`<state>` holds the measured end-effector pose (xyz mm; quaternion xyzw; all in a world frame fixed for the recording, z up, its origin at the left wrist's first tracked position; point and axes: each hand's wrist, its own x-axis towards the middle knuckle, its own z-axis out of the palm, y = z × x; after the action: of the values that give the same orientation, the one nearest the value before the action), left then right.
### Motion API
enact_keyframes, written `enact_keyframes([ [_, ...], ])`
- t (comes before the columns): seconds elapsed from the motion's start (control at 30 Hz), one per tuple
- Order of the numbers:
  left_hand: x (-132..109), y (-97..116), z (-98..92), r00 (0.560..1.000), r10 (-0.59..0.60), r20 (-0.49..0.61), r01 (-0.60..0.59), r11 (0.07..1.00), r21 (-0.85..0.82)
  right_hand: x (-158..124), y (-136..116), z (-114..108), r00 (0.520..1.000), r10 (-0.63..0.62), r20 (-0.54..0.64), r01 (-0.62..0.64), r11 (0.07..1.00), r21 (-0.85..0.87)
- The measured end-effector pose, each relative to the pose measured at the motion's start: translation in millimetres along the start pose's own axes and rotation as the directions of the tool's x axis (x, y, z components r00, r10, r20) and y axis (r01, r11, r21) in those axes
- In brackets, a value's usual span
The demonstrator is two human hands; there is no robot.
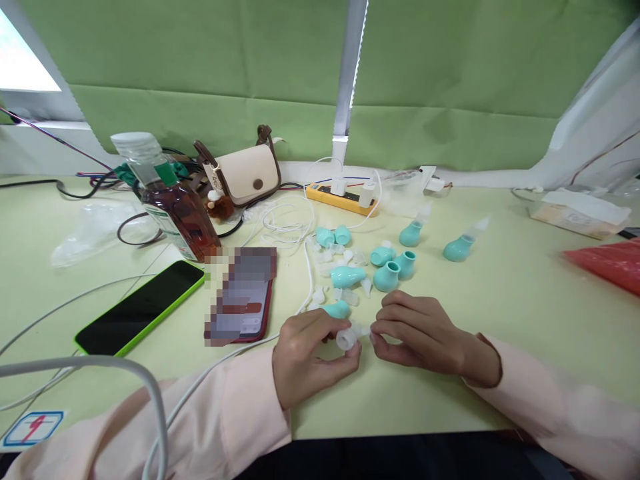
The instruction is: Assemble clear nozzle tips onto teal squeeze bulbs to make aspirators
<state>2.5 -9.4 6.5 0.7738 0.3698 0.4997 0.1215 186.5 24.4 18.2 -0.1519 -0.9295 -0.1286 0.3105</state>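
Note:
My left hand [310, 357] pinches a small clear plastic tip [347, 338] between thumb and fingers, just above the pale green table [500, 313]. My right hand [417, 333] is closed in a pinch on the other end of the same clear piece. A teal rubber bulb [337, 309] lies right behind my left hand. Several more teal bulbs [387, 275] and loose clear tips [345, 295] are scattered behind both hands. Two assembled bulbs with clear nozzles, one [413, 231] and another [459, 248], lie farther back right.
A green-cased phone [140, 308] and a red-cased phone [243, 297] lie at left. A bottle of brown liquid [173, 203], a cream handbag [245, 173], a yellow power strip [343, 198] and white cables [285, 223] stand behind. A red bag [607, 263] lies at right.

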Motion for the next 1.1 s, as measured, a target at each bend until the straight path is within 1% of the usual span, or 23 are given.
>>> enact_keyframes([
  [0.1,1,0,0.0,1.000,-0.029,-0.009,0.030,0.999,0.013,2,-1,0,0.998,0.059,-0.012,-0.058,0.998,0.029],
  [0.2,2,1,0.0,0.997,-0.068,-0.032,0.068,0.998,0.012,5,-2,-2,0.998,0.070,-0.007,-0.070,0.997,0.022],
  [0.3,2,1,-0.2,0.990,-0.126,-0.055,0.127,0.992,0.004,9,-3,-4,0.993,0.078,-0.089,-0.076,0.997,0.019],
  [0.37,2,0,-0.4,0.990,-0.127,-0.067,0.127,0.992,0.005,11,-2,-4,0.981,0.123,-0.153,-0.120,0.992,0.031],
  [0.4,2,-1,-0.5,0.991,-0.112,-0.070,0.113,0.994,0.007,11,-1,-4,0.975,0.154,-0.162,-0.150,0.988,0.040],
  [0.47,2,-3,-0.7,0.995,-0.072,-0.072,0.073,0.997,0.005,9,2,0,0.969,0.215,-0.119,-0.208,0.976,0.064],
  [0.6,3,-8,-1.4,0.994,-0.076,-0.082,0.077,0.997,0.007,2,10,11,0.955,0.288,0.068,-0.293,0.953,0.075],
  [0.7,5,-10,-2.1,0.995,-0.069,-0.074,0.070,0.997,0.010,-2,13,18,0.923,0.334,0.189,-0.344,0.939,0.019],
  [0.77,6,-10,-2.5,0.995,-0.071,-0.071,0.071,0.997,0.004,-3,14,19,0.896,0.349,0.275,-0.359,0.933,-0.014],
  [0.83,7,-10,-2.9,0.993,-0.089,-0.082,0.089,0.996,-0.005,-4,14,19,0.873,0.355,0.335,-0.367,0.930,-0.029],
  [0.87,7,-10,-3.1,0.991,-0.104,-0.089,0.104,0.995,-0.011,-4,14,19,0.868,0.355,0.346,-0.368,0.929,-0.031],
  [0.93,7,-11,-3.3,0.984,-0.153,-0.095,0.151,0.988,-0.029,-5,13,18,0.879,0.352,0.323,-0.364,0.931,-0.024],
  [1.0,7,-12,-3.7,0.971,-0.224,-0.085,0.220,0.974,-0.056,-4,11,18,0.903,0.341,0.263,-0.354,0.935,0.004],
  [1.1,9,-14,-4.5,0.939,-0.337,-0.070,0.328,0.938,-0.117,-3,9,17,0.931,0.326,0.162,-0.339,0.939,0.061],
])
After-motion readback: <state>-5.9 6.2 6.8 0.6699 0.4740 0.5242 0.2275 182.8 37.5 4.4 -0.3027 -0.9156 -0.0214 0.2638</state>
